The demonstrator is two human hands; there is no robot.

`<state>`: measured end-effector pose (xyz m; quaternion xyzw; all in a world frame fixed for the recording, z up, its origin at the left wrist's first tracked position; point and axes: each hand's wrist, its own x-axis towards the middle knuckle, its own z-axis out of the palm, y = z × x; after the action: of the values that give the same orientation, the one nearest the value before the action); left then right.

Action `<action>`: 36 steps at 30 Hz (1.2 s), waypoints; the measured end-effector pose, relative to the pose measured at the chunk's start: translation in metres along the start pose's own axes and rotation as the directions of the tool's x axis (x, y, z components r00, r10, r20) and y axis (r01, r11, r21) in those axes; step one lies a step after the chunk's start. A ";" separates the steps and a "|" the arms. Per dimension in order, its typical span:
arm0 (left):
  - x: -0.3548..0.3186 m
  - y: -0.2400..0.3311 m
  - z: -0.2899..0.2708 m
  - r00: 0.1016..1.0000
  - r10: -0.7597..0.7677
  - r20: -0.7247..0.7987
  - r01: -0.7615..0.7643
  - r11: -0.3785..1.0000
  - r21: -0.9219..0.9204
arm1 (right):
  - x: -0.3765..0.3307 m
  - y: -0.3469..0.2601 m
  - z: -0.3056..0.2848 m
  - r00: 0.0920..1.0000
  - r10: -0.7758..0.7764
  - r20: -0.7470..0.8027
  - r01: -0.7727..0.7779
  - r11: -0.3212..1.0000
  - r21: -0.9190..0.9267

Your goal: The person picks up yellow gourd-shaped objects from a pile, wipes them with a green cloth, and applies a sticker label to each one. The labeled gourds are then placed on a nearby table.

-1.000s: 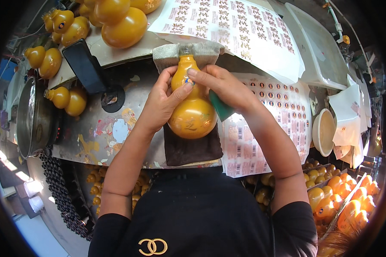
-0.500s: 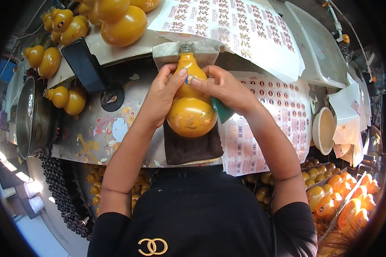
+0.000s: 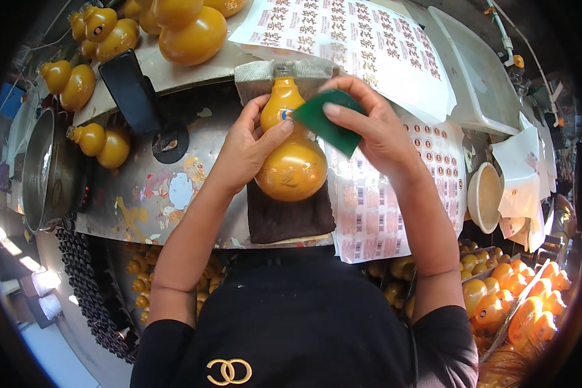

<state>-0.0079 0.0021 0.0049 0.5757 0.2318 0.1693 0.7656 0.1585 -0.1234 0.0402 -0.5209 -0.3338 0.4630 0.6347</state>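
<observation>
A glossy orange gourd-shaped bottle [image 3: 294,165] lies on a dark brown cloth pad [image 3: 284,216] on the metal worktable [image 3: 142,194], neck pointing away from me. My left hand [image 3: 249,145] grips the gourd at its waist from the left, thumb across it. A small round sticker sits on the gourd's upper bulb. My right hand [image 3: 375,126] holds a green card-like scraper [image 3: 326,123] just right of the neck, its corner near the sticker.
Sheets of printed stickers [image 3: 375,194] lie right of the pad and at the back [image 3: 349,39]. More orange gourds [image 3: 194,39] stand at the back left, with a black phone [image 3: 129,90] and a metal pot [image 3: 45,168]. A crate of gourds [image 3: 517,304] sits lower right.
My right hand has come off the gourd's neck and now holds the green scraper up beside it. My left hand still grips the gourd, which has stayed on the pad.
</observation>
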 end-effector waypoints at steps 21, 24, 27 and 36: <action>0.000 -0.005 0.001 0.999 0.043 0.032 -0.041 0.998 -0.055 | 0.051 -0.041 0.017 0.918 -0.126 0.376 0.389 0.473 -0.790; 0.000 -0.007 0.000 0.998 0.054 0.029 -0.053 0.997 -0.058 | 0.057 -0.037 0.020 0.898 -0.203 0.390 0.439 0.386 -0.811; -0.001 -0.002 0.001 1.000 0.020 0.013 -0.019 0.999 -0.048 | 0.054 -0.039 0.031 0.928 -0.254 0.271 0.361 0.442 -0.821; -0.003 -0.008 -0.022 0.997 0.024 0.080 -0.002 0.963 -0.270 | -0.015 0.005 0.014 0.596 -0.598 0.536 0.677 0.014 -0.736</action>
<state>-0.0229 0.0157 -0.0069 0.4740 0.1710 0.1805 0.8447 0.1390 -0.1321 0.0394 -0.5469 -0.7443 -0.1164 0.3651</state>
